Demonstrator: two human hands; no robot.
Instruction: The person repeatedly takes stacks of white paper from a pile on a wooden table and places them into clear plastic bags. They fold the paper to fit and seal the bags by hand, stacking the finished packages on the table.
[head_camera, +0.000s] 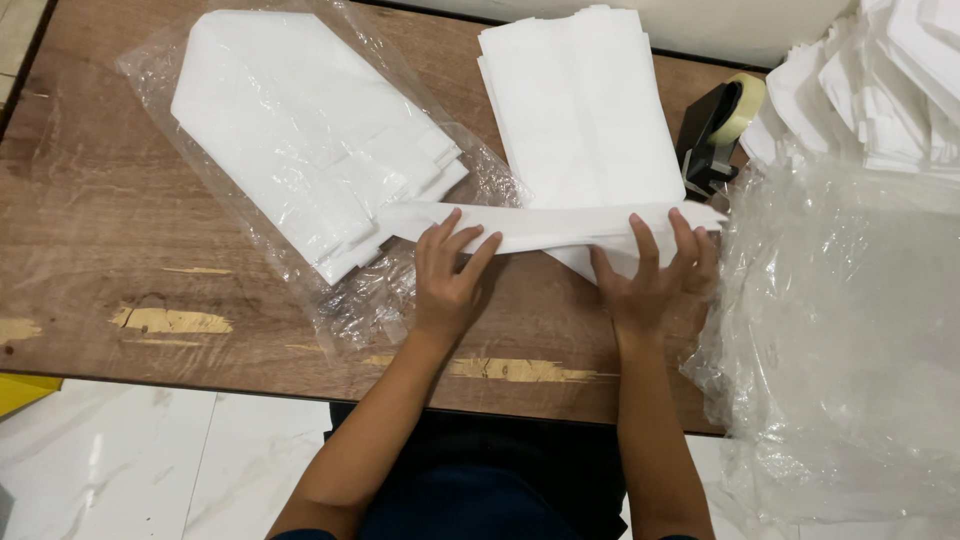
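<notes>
Both hands flat, fingers spread — left hand (450, 270) and right hand (655, 275) press a folded white sheet (545, 228) at the wooden table (100, 220) edge. One bagged stack (310, 130) lies left, unfolded sheets (585, 110) behind — fold looks partway done.

A white strip (545, 228) of folded, thin material is laid flat across the wooden table, running left to right. Its long edges are creased and it is tapered slightly toward the left end. That left end is rested on a clear bag holding folded white pieces; the right end is reached near a tape dispenser. Its near edge is pressed at two places, left of middle and at the right end.
</notes>
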